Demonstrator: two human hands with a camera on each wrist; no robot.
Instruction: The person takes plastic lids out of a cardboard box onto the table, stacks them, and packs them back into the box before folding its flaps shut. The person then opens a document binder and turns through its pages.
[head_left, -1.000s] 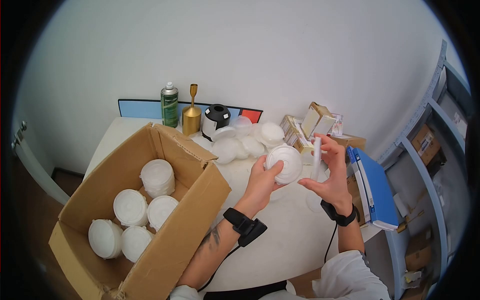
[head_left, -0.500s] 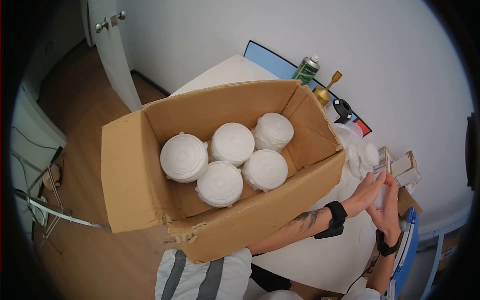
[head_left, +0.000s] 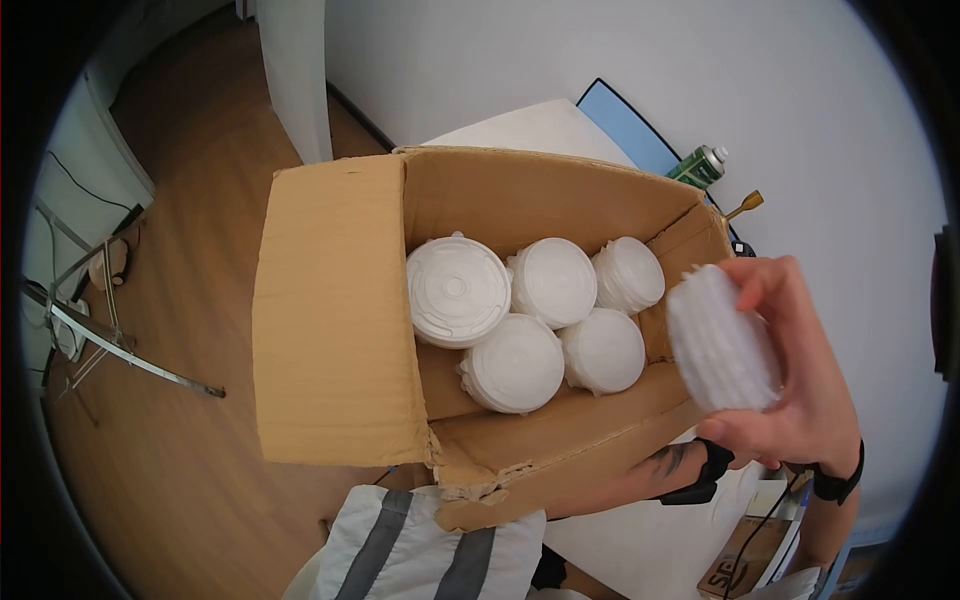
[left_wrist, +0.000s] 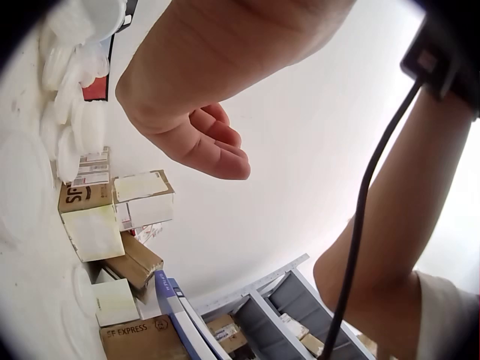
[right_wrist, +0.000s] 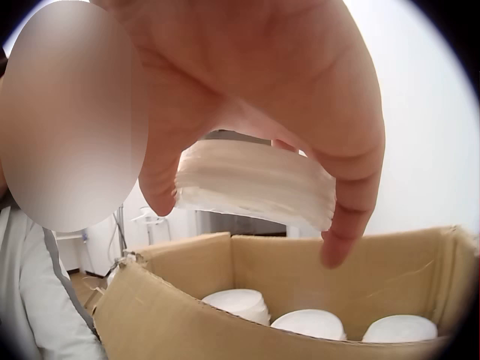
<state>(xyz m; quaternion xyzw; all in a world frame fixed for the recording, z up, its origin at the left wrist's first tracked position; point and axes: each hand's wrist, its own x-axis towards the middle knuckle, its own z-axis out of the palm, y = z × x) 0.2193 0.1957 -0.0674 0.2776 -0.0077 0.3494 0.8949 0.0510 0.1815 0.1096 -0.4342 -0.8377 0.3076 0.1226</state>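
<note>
My right hand [head_left: 805, 375] grips a stack of white plastic lids [head_left: 718, 340] by its edges, thumb below and fingers above, beside the right end of the cardboard box [head_left: 330, 315]. From the right wrist view, the stack [right_wrist: 255, 184] is held between thumb and fingers above the box wall [right_wrist: 187, 315]. Inside the box stand several white lid stacks [head_left: 457, 290] in two rows. My left hand [left_wrist: 187, 112] holds nothing, its fingers loosely bent, over the table side; in the head view it is mostly hidden behind the right hand and box.
Loose white lids [left_wrist: 71, 124] lie on the white table [head_left: 640, 540]. Small cartons [left_wrist: 94, 225] and a blue folder [left_wrist: 176, 319] are beyond them. A green spray can [head_left: 700, 167] and a gold candlestick [head_left: 745, 205] stand behind the box.
The head view has swung left toward the box. My right hand has come from the table to the box's right end with the lid stack; the left hand no longer touches it.
</note>
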